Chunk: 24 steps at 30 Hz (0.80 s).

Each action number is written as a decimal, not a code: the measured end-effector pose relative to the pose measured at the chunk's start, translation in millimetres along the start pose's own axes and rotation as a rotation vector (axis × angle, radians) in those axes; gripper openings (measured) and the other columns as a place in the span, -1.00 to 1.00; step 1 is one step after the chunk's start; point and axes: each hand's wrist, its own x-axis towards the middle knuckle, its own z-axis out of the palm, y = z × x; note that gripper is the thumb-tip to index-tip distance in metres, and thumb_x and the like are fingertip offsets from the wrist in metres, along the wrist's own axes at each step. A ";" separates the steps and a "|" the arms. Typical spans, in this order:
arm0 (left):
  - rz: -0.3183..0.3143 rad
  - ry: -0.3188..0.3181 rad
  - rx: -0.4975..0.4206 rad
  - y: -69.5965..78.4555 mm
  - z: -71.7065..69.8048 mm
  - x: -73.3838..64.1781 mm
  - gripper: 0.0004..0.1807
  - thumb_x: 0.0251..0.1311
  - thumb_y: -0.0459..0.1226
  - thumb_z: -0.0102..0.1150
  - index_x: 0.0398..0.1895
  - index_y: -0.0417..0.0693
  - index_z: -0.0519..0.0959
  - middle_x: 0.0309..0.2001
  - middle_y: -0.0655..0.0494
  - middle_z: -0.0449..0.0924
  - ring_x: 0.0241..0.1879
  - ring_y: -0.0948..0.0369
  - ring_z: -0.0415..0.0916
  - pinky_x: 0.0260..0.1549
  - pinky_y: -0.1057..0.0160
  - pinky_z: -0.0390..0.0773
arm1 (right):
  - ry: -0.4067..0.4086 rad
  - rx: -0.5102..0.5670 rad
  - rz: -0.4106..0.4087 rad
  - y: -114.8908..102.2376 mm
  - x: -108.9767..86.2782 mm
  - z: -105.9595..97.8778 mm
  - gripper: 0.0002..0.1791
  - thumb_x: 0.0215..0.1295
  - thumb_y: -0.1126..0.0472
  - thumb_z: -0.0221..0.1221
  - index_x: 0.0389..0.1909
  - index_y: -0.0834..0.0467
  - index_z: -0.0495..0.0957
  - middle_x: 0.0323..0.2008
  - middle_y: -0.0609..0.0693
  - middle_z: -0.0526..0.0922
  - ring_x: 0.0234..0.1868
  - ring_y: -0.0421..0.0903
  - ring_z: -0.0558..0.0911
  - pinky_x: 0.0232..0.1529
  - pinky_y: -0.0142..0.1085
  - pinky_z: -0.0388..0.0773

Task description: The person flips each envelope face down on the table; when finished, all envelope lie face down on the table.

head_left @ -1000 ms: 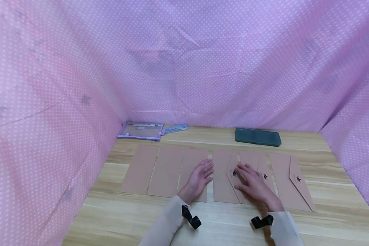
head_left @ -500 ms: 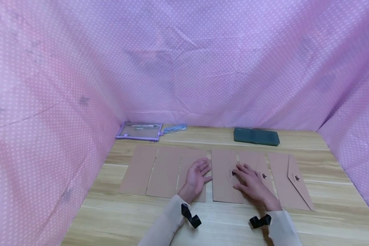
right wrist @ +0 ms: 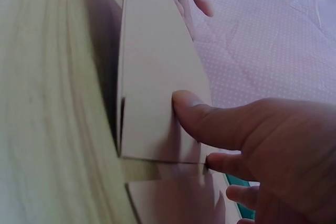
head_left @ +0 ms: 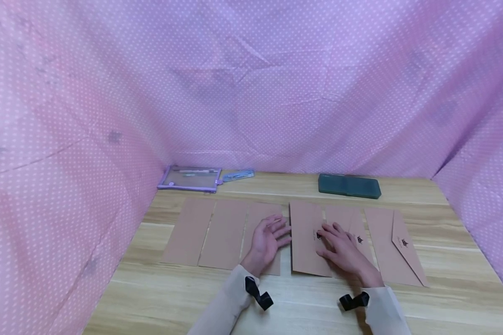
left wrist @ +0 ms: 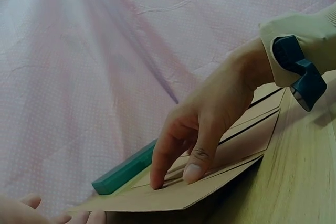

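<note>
Six brown paper envelopes lie in a row in the head view. My left hand (head_left: 266,244) is over the third envelope, palm turned up and fingers extended. Its fingertips meet the left edge of the fourth envelope (head_left: 303,221), which is raised a little off the table. On that envelope's right part, by a printed crown, rest fingertips of my right hand (head_left: 345,251). The left wrist view shows the right hand's thumb and forefinger on the tilted envelope (left wrist: 142,202). In the right wrist view the thumb (right wrist: 191,103) touches the envelope's face.
At the back of the wooden table (head_left: 163,298) lie a purple-edged clear pouch (head_left: 190,179) with pens, a blue packet (head_left: 239,175) and a dark green case (head_left: 349,186). Pink dotted cloth (head_left: 251,102) hangs behind and at both sides.
The fourth envelope's left edge has risen from the table, its surface tilting. My left hand's fingers have shifted slightly right against that edge. The right hand stays nearly in place.
</note>
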 end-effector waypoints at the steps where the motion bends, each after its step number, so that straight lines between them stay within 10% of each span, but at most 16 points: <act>1: 0.001 -0.003 0.000 0.7 0.4 0.1 -0.45 0.46 -0.10 -0.31 0.36 -0.24 0.28 0.50 -0.35 0.17 0.44 -0.30 0.23 0.37 -0.23 0.34 | 0.001 0.001 0.001 -0.8 0.1 -0.1 -0.38 0.27 0.09 0.32 0.32 0.20 0.46 0.44 0.32 0.34 0.50 0.42 0.10 0.33 0.42 0.00; 14: 0.039 -0.056 -0.013 11.8 6.1 -4.1 -0.49 0.48 -0.12 -0.34 0.34 -0.21 0.28 0.50 -0.38 0.15 0.43 -0.26 0.26 0.41 -0.23 0.28 | 0.067 0.003 -0.103 -12.6 3.4 4.7 -0.48 0.29 0.19 0.29 0.24 0.27 0.52 0.31 0.32 0.49 0.39 0.37 0.38 0.33 0.29 0.32; 24: 0.051 -0.074 -0.028 21.0 9.4 -7.4 -0.54 0.47 -0.13 -0.33 0.29 -0.14 0.32 0.47 -0.28 0.25 0.42 -0.19 0.31 0.32 -0.11 0.43 | -0.014 0.202 -0.012 -21.1 6.5 9.1 -0.45 0.38 0.14 0.22 0.33 0.24 0.44 0.44 0.31 0.34 0.45 0.34 0.33 0.37 0.23 0.32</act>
